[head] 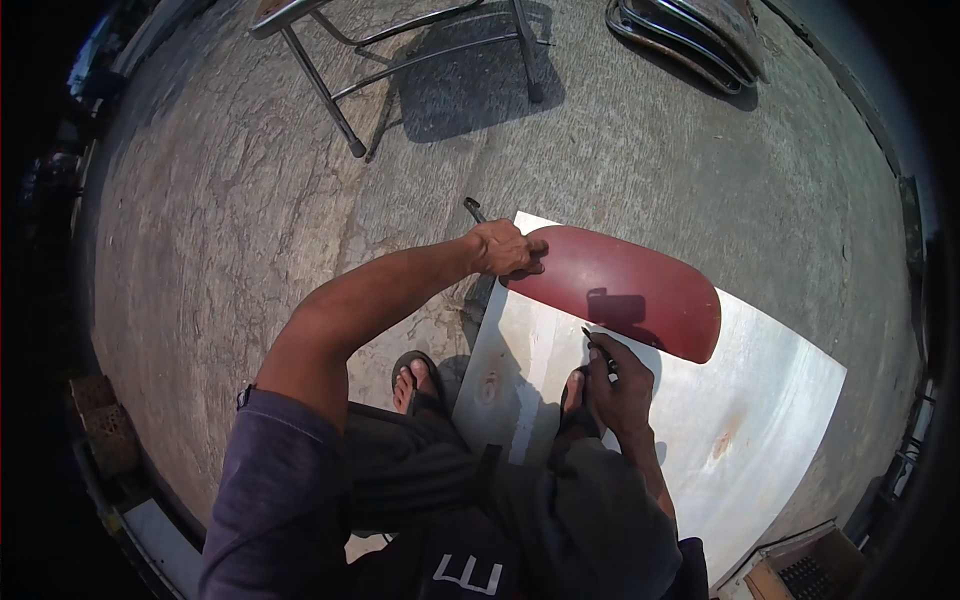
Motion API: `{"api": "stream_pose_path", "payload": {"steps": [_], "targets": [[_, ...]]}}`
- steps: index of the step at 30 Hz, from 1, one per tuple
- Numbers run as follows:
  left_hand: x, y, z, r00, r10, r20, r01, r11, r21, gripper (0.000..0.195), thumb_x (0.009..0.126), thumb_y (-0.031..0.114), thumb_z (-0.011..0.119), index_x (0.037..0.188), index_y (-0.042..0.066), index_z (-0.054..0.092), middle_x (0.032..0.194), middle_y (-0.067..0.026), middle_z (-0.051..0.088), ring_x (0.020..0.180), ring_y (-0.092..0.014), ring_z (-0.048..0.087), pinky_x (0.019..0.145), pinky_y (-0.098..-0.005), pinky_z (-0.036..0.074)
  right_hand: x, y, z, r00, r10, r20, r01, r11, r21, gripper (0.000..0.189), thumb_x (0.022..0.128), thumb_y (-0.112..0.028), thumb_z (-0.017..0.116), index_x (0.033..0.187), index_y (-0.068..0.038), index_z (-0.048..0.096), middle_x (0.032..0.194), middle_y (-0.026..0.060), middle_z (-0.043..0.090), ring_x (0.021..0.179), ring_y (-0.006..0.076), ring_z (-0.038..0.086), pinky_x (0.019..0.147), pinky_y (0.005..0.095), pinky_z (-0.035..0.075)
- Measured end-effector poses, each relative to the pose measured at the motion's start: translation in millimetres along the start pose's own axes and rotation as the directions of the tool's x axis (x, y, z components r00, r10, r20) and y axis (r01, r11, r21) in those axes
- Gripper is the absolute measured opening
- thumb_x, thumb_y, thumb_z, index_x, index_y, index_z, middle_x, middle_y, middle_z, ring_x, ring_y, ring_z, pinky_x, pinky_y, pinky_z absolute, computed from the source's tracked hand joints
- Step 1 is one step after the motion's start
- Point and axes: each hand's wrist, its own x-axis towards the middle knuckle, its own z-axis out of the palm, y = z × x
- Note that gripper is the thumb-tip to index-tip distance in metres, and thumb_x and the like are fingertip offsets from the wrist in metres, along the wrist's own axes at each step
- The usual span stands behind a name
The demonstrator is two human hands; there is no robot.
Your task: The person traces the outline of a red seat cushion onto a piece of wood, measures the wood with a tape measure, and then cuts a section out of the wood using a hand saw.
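Note:
A dark red panel with rounded corners (622, 270) lies flat along the far edge of a pale sheet, seemingly plywood (735, 420), on the ground. My left hand (510, 249) presses on the panel's left end, fingers on its surface. Below the panel's near edge, my right hand (621, 375) grips a dark pen-like tool (589, 335), its tip close to that edge over the sheet. Whether the tip touches the sheet cannot be told. A dark hooked tool end (472, 206) shows just beyond my left hand; the rest is partly hidden.
A metal-legged chair (341, 112) stands on the concrete floor (225, 187) beyond. Folded metal-framed chairs (690, 37) lie at the upper right. An open box (814, 570) is at the lower right. My sandalled feet are at the sheet's left part, one beside it, one over it.

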Motion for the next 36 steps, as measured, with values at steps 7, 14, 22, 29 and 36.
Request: {"api": "stream_pose_path", "payload": {"steps": [7, 14, 22, 29, 36], "targets": [[22, -25, 21, 0.982, 0.171, -0.079, -0.172, 0.985, -0.009, 0.027, 0.097, 0.023, 0.054, 0.121, 0.027, 0.065, 0.123, 0.0043, 0.055, 0.089, -0.022, 0.071, 0.075, -0.0395, 0.060, 11, -13, 23, 0.967, 0.030, 0.252, -0.010, 0.997, -0.082, 0.025, 0.096, -0.013, 0.067, 0.118, -0.002, 0.071, 0.101, 0.0171, 0.075, 0.084, 0.0265, 0.075, 0.075, 0.0344, 0.059], [9, -37, 22, 0.972, 0.120, -0.204, -0.146, 0.982, -0.116, 0.041, 0.099, 0.017, 0.045, 0.136, 0.037, 0.045, 0.130, -0.0055, 0.050, 0.085, -0.031, 0.072, 0.076, -0.0419, 0.060, 55, -13, 74, 0.922, -0.068, 0.381, 0.157, 0.965, -0.209, 0.026, 0.093, -0.012, 0.068, 0.117, -0.002, 0.070, 0.105, 0.0177, 0.073, 0.091, 0.0330, 0.073, 0.082, 0.0399, 0.059], [0, -34, 33, 0.973, 0.024, -0.230, -0.069, 0.980, -0.188, 0.055, 0.100, 0.018, 0.044, 0.145, 0.050, 0.043, 0.134, -0.0078, 0.048, 0.082, -0.030, 0.073, 0.075, -0.0400, 0.061, 87, 17, 138, 0.845, -0.351, 0.403, 0.480, 0.831, -0.281, 0.031, 0.094, -0.012, 0.065, 0.123, -0.001, 0.067, 0.118, 0.0171, 0.071, 0.123, 0.0349, 0.061, 0.114, 0.0532, 0.041], [13, -35, 30, 0.998, -0.020, -0.051, 0.005, 0.962, -0.273, 0.043, 0.107, 0.034, 0.035, 0.140, 0.058, 0.045, 0.142, -0.0006, 0.049, 0.086, -0.025, 0.074, 0.081, -0.0363, 0.061, 87, 31, 147, 0.837, -0.323, 0.441, 0.483, 0.815, -0.320, 0.031, 0.095, -0.013, 0.063, 0.123, -0.002, 0.067, 0.119, 0.0165, 0.071, 0.123, 0.0335, 0.062, 0.112, 0.0531, 0.042], [14, -31, 35, 0.991, -0.001, -0.130, -0.024, 0.981, -0.191, 0.042, 0.105, 0.034, 0.040, 0.140, 0.056, 0.048, 0.137, -0.0004, 0.052, 0.086, -0.025, 0.074, 0.079, -0.0384, 0.060, 88, 33, 151, 0.817, -0.361, 0.449, 0.534, 0.767, -0.355, 0.031, 0.094, -0.012, 0.062, 0.122, -0.002, 0.067, 0.117, 0.0167, 0.072, 0.120, 0.0329, 0.065, 0.110, 0.0514, 0.045]]}}
